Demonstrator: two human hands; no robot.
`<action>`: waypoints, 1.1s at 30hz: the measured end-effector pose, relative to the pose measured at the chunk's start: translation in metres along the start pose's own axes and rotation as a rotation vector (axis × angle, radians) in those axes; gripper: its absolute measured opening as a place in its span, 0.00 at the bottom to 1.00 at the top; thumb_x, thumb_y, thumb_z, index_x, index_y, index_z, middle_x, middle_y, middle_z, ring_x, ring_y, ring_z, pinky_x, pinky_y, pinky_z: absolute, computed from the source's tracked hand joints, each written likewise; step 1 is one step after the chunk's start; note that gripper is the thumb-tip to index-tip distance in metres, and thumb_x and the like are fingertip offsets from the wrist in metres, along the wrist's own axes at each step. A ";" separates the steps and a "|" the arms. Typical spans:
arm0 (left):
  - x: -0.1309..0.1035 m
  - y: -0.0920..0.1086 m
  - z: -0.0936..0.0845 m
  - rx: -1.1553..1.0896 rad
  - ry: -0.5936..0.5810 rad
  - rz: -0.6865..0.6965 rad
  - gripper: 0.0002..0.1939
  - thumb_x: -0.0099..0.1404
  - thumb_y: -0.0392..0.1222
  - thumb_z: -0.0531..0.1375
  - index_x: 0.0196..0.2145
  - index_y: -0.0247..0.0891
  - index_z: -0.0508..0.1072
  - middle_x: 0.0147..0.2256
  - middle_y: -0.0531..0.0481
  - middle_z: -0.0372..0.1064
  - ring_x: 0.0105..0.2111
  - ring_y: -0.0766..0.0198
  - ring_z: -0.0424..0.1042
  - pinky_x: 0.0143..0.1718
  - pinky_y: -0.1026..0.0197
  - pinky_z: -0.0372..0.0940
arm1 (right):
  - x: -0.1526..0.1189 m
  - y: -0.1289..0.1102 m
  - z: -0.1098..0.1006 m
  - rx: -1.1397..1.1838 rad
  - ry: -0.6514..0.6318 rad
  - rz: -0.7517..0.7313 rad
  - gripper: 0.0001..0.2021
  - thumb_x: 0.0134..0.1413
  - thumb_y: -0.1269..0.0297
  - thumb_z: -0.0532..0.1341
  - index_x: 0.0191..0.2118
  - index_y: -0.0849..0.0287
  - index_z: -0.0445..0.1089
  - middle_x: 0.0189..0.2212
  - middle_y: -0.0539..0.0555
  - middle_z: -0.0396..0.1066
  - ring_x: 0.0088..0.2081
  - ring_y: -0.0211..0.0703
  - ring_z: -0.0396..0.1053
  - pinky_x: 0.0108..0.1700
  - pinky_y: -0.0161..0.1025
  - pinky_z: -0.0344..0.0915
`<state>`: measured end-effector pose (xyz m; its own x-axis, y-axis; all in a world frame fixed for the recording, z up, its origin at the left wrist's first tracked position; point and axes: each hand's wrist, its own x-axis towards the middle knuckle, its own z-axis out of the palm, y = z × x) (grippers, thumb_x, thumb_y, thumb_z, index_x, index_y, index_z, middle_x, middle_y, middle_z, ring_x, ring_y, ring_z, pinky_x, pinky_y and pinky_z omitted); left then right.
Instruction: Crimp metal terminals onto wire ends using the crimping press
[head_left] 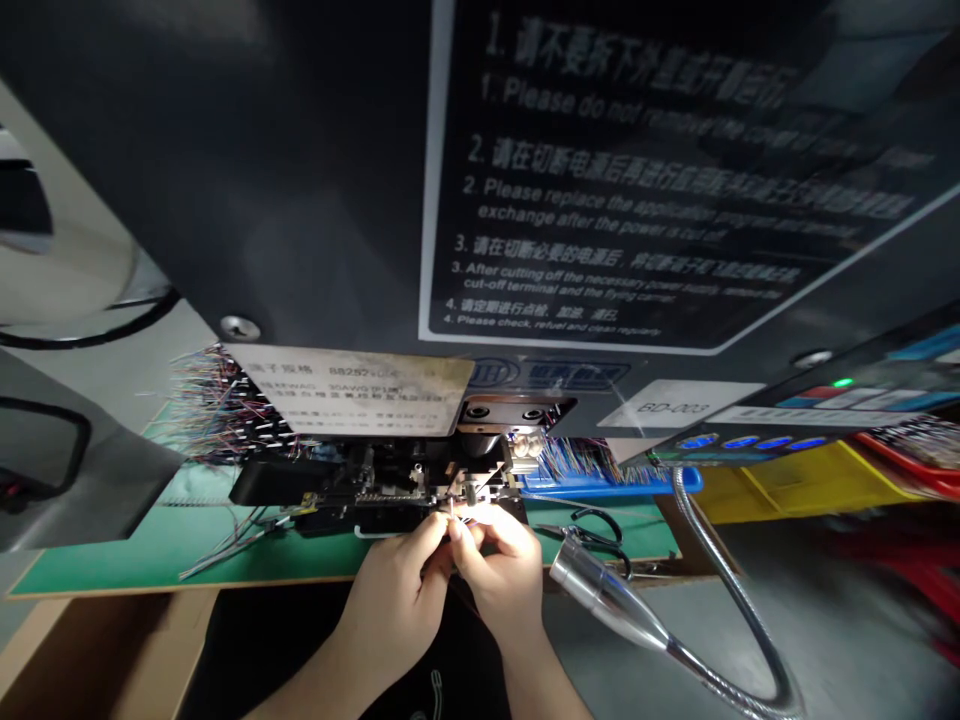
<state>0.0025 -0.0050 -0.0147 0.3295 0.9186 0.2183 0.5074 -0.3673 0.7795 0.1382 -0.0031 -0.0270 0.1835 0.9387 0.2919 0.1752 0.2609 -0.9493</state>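
Both hands meet at the lit working point of a terminal crimping machine (480,445). My left hand (401,580) is closed in a pinch, thumb and forefinger on a thin wire (452,509). Right against it, my right hand (501,565) is also pinched shut, its fingertips on the same small spot; the fingers cover most of the wire. Just beyond the fingertips sits the machine's crimping tooling (471,488), with a strip of terminals (390,497) leading in from the left.
A large bundle of wires (225,410) lies at left on the green mat (112,545). More wires rest in a blue tray (622,486) at right, near black-handled scissors (600,530). A flexible metal lamp (611,595) curves in from the right. Yellow bins (795,485) stand beyond.
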 end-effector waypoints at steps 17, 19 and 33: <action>0.005 0.002 -0.006 -0.168 -0.122 -0.096 0.10 0.68 0.33 0.53 0.40 0.42 0.72 0.35 0.51 0.78 0.34 0.59 0.78 0.32 0.66 0.66 | -0.001 0.001 -0.001 0.071 -0.041 0.116 0.07 0.56 0.61 0.63 0.35 0.60 0.75 0.14 0.42 0.54 0.15 0.34 0.55 0.19 0.33 0.58; 0.006 0.003 -0.005 -0.175 -0.136 -0.120 0.09 0.68 0.33 0.53 0.38 0.42 0.72 0.31 0.52 0.77 0.31 0.60 0.77 0.30 0.66 0.64 | -0.001 0.001 -0.001 0.092 -0.044 0.135 0.07 0.56 0.62 0.63 0.33 0.60 0.74 0.15 0.42 0.54 0.15 0.33 0.54 0.19 0.32 0.58; 0.004 0.002 -0.004 -0.143 -0.141 -0.134 0.09 0.66 0.31 0.52 0.33 0.41 0.68 0.28 0.52 0.75 0.27 0.62 0.75 0.28 0.66 0.62 | -0.004 0.002 0.003 0.115 0.036 0.133 0.07 0.54 0.62 0.64 0.29 0.60 0.72 0.15 0.43 0.56 0.15 0.33 0.55 0.18 0.32 0.58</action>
<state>0.0012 -0.0016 -0.0099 0.3802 0.9244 0.0309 0.4398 -0.2100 0.8732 0.1350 -0.0056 -0.0306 0.2322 0.9586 0.1651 0.0357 0.1612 -0.9863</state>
